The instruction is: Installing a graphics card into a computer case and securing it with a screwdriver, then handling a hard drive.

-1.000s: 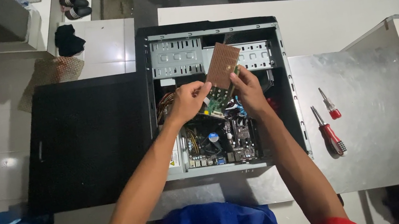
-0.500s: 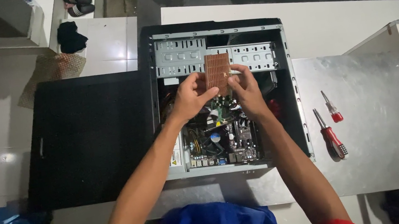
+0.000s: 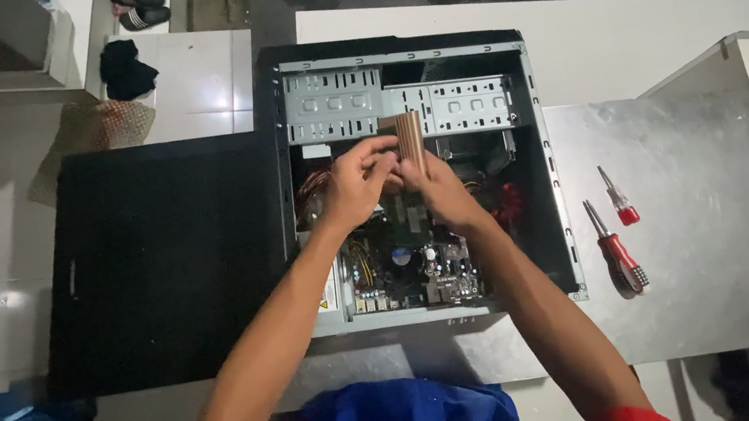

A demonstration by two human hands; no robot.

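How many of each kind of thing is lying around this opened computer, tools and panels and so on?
Open computer case: 1
Copper-coloured heatsink, held by left hand and right hand: 1
Red-handled screwdrivers: 2
Black side panel: 1
Bare metal panel: 1
Black sandals: 2
Total: 8

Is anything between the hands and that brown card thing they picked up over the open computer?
No. Both the left hand and the right hand already grip the brown card, so nothing sits between them. It is held upright above the open computer case, over the green board.
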